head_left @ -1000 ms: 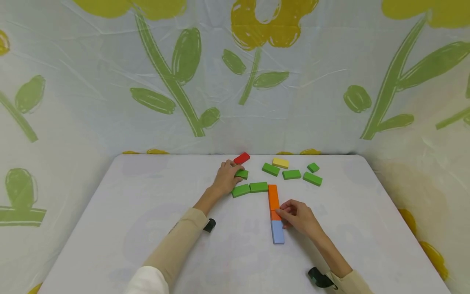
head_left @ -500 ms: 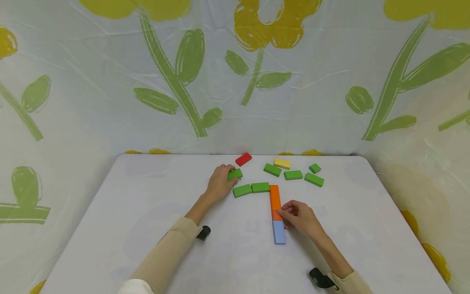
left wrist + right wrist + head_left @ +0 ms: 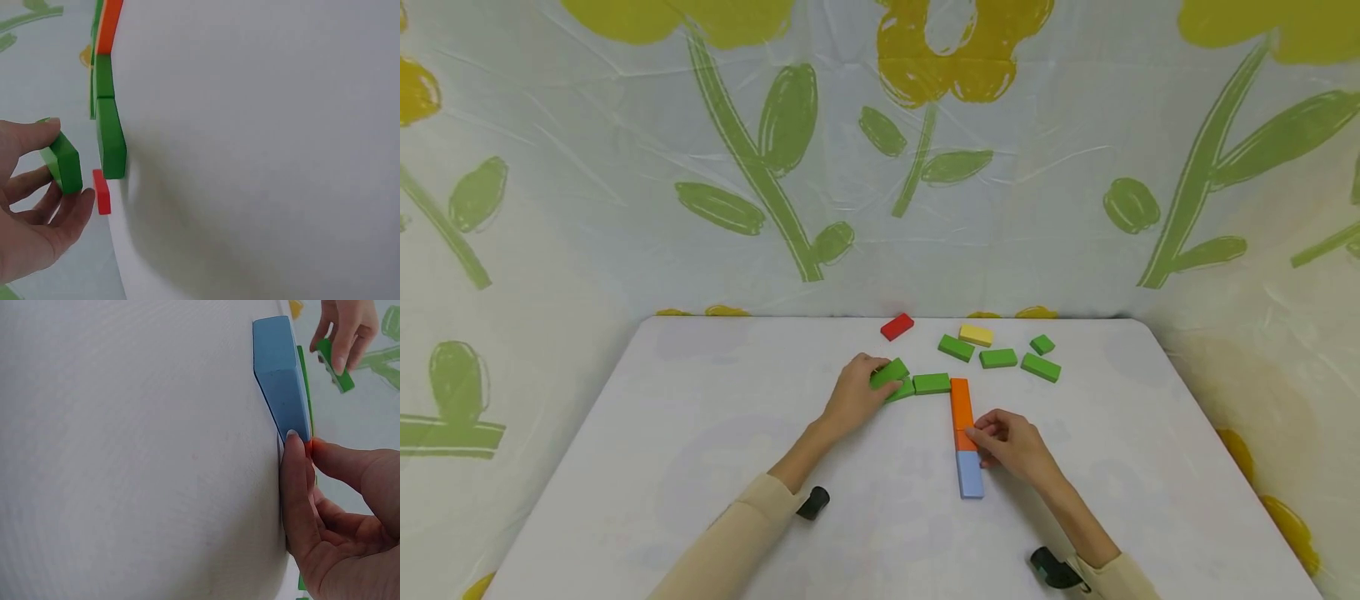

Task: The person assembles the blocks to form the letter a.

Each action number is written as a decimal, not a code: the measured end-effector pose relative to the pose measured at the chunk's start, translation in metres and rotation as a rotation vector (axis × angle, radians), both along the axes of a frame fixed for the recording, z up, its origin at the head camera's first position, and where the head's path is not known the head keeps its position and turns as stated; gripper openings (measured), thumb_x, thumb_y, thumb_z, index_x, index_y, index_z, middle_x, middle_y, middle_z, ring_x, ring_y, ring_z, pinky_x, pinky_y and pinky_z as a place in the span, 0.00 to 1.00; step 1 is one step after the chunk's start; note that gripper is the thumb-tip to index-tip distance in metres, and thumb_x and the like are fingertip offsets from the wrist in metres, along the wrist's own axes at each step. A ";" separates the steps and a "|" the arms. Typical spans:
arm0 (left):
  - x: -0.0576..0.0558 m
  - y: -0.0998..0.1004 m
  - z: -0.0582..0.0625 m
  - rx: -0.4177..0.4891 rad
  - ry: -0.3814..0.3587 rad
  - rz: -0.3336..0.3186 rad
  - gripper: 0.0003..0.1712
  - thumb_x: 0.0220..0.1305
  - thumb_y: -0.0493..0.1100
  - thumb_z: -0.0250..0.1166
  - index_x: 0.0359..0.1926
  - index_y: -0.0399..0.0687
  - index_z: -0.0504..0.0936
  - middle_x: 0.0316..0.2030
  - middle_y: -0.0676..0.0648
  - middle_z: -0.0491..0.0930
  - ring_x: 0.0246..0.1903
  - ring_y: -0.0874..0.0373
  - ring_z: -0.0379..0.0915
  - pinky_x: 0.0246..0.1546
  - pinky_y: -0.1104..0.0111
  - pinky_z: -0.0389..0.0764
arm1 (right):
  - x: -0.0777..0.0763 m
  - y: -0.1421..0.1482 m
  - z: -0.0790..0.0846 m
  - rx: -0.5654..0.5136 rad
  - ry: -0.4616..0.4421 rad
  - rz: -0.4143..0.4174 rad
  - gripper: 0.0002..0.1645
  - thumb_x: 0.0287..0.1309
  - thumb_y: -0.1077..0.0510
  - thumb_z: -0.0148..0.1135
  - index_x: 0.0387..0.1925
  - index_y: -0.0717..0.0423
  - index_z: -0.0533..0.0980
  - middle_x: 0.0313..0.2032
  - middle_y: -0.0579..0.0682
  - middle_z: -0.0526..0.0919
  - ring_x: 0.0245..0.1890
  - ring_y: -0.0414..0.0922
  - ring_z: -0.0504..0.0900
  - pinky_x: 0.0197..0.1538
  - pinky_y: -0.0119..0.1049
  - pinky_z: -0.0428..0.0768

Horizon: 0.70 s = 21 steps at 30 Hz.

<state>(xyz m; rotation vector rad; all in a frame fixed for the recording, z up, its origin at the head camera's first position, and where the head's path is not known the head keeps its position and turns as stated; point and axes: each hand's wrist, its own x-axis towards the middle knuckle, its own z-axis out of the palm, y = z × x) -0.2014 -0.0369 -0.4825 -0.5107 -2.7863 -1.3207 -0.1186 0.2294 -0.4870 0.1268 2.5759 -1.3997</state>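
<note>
Beige cloth covers the person's left forearm, a sleeve (image 3: pixel 730 533) with a black device (image 3: pixel 814 503) at its cuff, just behind the left hand (image 3: pixel 853 396). That hand grips a held green block (image 3: pixel 889 373) between thumb and fingers, tilted and raised, apart from the row of blocks below it. Beyond its fingertips lies a red block (image 3: pixel 897 327). Just under the grip, partly hidden by the hand, is an end green block (image 3: pixel 904 389); farther right, a second green block (image 3: pixel 932 383) continues the row towards the upper orange block (image 3: pixel 962 404).

That orange block, the lower orange block (image 3: pixel 962 442) and a light blue block (image 3: pixel 970 477) form a straight column beside the right hand (image 3: pixel 1015 450). Its fingers are loosely bent: the thumb touches the lower orange block, and a fingertip meets the side of the blue one. Well beyond this hand lie a yellow block (image 3: pixel 976 336), three long green blocks (image 3: pixel 997 358) and, near the rightmost of them, a small green block (image 3: pixel 1042 343). Nearer the person than the right hand, a second black device (image 3: pixel 1051 567) sits at the right cuff.
</note>
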 end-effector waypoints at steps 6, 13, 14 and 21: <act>0.013 0.003 0.000 0.074 -0.008 -0.020 0.21 0.64 0.42 0.74 0.55 0.36 0.84 0.44 0.43 0.80 0.43 0.52 0.75 0.47 0.61 0.79 | 0.000 0.000 0.000 -0.013 -0.011 -0.003 0.16 0.66 0.57 0.69 0.46 0.66 0.78 0.32 0.53 0.82 0.26 0.45 0.81 0.32 0.34 0.85; 0.026 0.008 0.000 0.098 -0.053 -0.069 0.21 0.62 0.42 0.76 0.53 0.37 0.84 0.42 0.45 0.79 0.42 0.53 0.74 0.45 0.65 0.78 | 0.001 0.000 0.000 -0.006 -0.005 0.001 0.16 0.66 0.57 0.69 0.46 0.66 0.78 0.31 0.52 0.81 0.27 0.45 0.81 0.32 0.35 0.85; 0.028 0.009 0.000 0.097 -0.064 -0.078 0.21 0.62 0.42 0.76 0.53 0.38 0.84 0.41 0.45 0.79 0.41 0.54 0.73 0.44 0.66 0.78 | 0.001 0.000 0.000 -0.006 -0.005 -0.001 0.16 0.66 0.58 0.69 0.46 0.66 0.78 0.31 0.52 0.81 0.27 0.45 0.81 0.32 0.35 0.85; 0.038 0.014 -0.006 0.089 -0.120 -0.130 0.21 0.62 0.44 0.76 0.53 0.40 0.85 0.43 0.47 0.80 0.42 0.55 0.72 0.45 0.66 0.77 | 0.001 0.000 0.001 -0.008 -0.007 -0.001 0.15 0.66 0.58 0.69 0.46 0.66 0.78 0.31 0.53 0.81 0.26 0.45 0.81 0.32 0.35 0.85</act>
